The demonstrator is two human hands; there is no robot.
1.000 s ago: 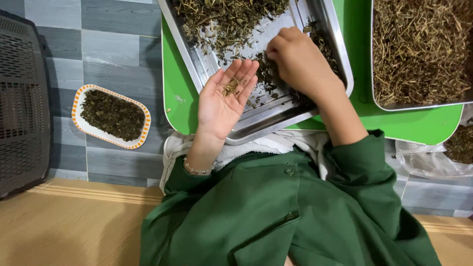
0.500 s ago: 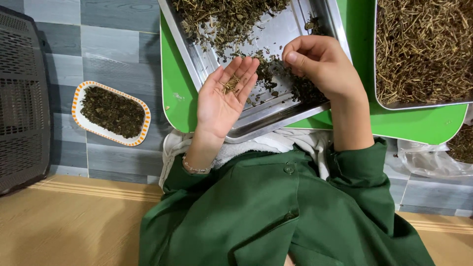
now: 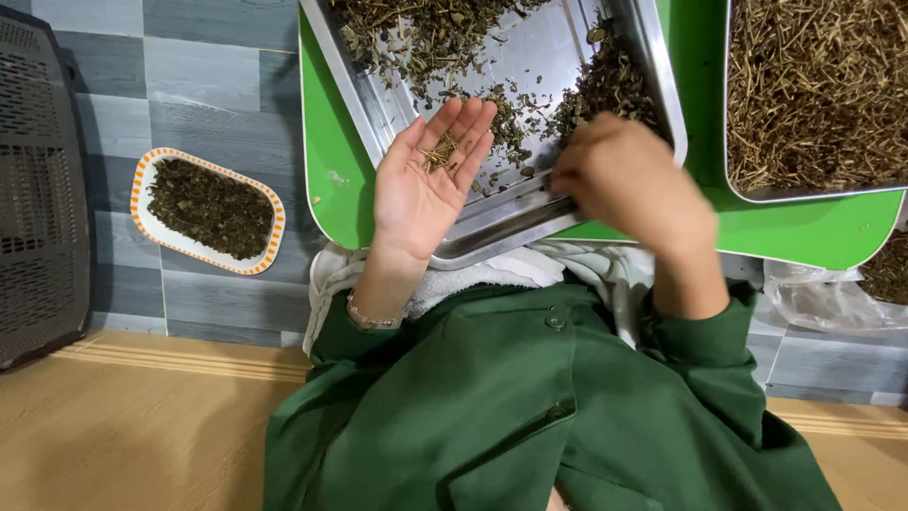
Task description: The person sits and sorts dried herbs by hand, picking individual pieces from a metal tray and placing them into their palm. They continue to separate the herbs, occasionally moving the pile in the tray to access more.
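The left hand point(image 3: 427, 180) lies wide open, palm up, over the steel tray point(image 3: 567, 57), fingers pointing away, cupping thin stems point(image 3: 437, 151). The right hand point(image 3: 629, 185) is blurred; grip unclear. The tray holds dried leaves point(image 3: 416, 38).

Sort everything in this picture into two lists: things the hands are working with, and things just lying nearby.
In use:
left hand, open, palm up
small stems lying on that palm
right hand, blurred, over the tray's near edge
steel tray of dried leaves

Lying about:
oval dish of dark leaves on the floor
second tray of stems
black crate
green board
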